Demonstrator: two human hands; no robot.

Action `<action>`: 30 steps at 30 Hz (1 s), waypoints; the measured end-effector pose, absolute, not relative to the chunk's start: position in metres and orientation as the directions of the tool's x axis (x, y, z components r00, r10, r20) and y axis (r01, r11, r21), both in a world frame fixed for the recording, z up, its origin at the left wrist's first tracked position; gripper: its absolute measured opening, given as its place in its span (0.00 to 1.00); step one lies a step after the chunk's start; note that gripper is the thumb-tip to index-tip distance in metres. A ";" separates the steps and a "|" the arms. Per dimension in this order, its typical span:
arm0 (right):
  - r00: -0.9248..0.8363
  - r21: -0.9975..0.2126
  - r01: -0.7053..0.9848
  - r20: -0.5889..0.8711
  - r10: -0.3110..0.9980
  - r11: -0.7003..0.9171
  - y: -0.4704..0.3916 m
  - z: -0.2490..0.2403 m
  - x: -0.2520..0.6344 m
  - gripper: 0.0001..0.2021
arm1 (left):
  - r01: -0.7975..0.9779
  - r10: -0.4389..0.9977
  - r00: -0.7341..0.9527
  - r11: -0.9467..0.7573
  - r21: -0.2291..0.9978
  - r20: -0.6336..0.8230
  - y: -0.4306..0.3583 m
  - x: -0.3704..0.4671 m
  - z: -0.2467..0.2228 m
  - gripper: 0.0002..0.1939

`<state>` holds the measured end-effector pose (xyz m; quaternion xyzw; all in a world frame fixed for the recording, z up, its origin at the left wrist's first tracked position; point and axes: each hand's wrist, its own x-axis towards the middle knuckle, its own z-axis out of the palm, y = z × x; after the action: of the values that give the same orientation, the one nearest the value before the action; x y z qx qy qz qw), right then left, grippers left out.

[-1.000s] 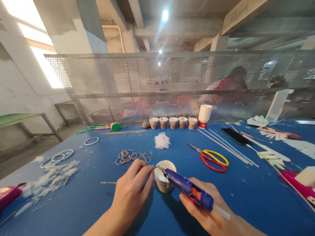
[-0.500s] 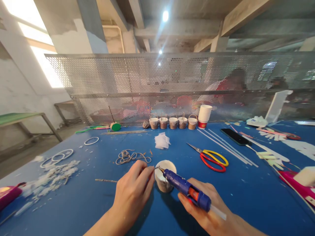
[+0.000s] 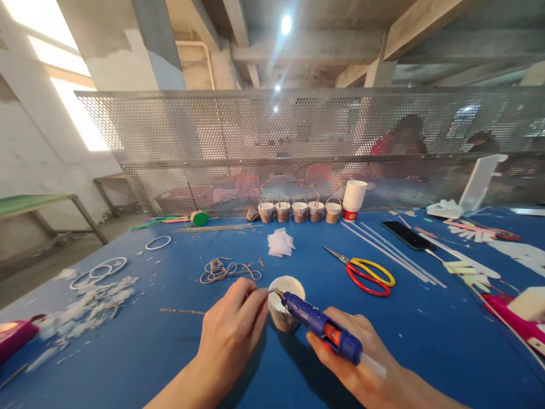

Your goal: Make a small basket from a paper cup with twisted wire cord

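Note:
My right hand is wrapped round a blue glue gun with a clear glue stick out of its back end. The gun's metal tip points left, over the rim of a white-lined cup with a rough brown outside. My left hand is pinched at the cup's left side on a thin twig, whose long end sticks out to the left. Its other end seems to meet the gun's tip. Behind my left hand lies a tangled grey cord.
Scissors lie right of the cup, white squares behind it. Small bucket-like cups and stacked paper cups line the mesh screen. A phone lies right; white scraps and rings lie left.
The glue gun and my right hand have shifted very slightly left. The twig's left end has moved a little left and up. My left hand keeps its pinch.

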<state>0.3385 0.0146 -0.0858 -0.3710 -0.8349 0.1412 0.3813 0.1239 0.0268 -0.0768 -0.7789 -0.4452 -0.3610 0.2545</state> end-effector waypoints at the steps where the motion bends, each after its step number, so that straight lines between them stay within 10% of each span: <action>1: -0.433 -0.525 0.513 0.525 0.733 0.679 0.014 -0.086 0.339 0.10 | 0.877 0.509 0.345 -0.474 -0.078 0.789 0.027 0.124 -0.077 0.11; 30: -0.423 -0.540 0.509 0.522 0.741 0.671 0.016 -0.088 0.342 0.12 | 0.867 0.520 0.325 -0.497 -0.030 0.790 0.028 0.123 -0.078 0.10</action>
<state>0.3416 0.0165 -0.0883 -0.3765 -0.8298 0.1513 0.3830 0.1225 0.0277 -0.0784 -0.7800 -0.4447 -0.3740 0.2322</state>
